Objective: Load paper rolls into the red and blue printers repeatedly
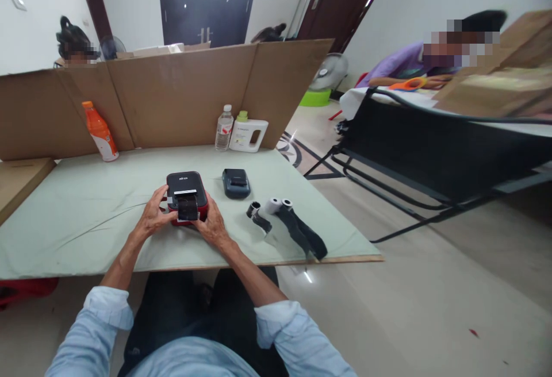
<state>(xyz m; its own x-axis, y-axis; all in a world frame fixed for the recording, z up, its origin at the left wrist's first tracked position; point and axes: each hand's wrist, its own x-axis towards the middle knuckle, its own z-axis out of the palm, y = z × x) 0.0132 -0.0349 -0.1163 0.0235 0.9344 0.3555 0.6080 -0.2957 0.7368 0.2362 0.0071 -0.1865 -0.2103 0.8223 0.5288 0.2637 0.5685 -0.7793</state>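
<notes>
A small black and red label printer (pixel 184 183) rests on the green-covered table in front of me. A strip of black ribbon (pixel 188 209) comes out of its front slot. My left hand (pixel 152 214) grips the printer's left side, with the thumb at the front by the strip. On the opposite side my right hand (pixel 213 223) is closed round the right edge, its thumb also near the strip. To the right sits a smaller dark device (pixel 236 183), apart from both hands. Several rolls with dark ribbon, including a black ribbon roll (pixel 302 230), lie nearer the table's right edge.
A cardboard screen (pixel 181 98) stands along the table's back. Before it are an orange bottle (pixel 100 133), a clear water bottle (pixel 224 130) and a white jug (pixel 249 135). A cardboard box (pixel 23 184) lies at left. Another person (pixel 401 64) sits at the right table.
</notes>
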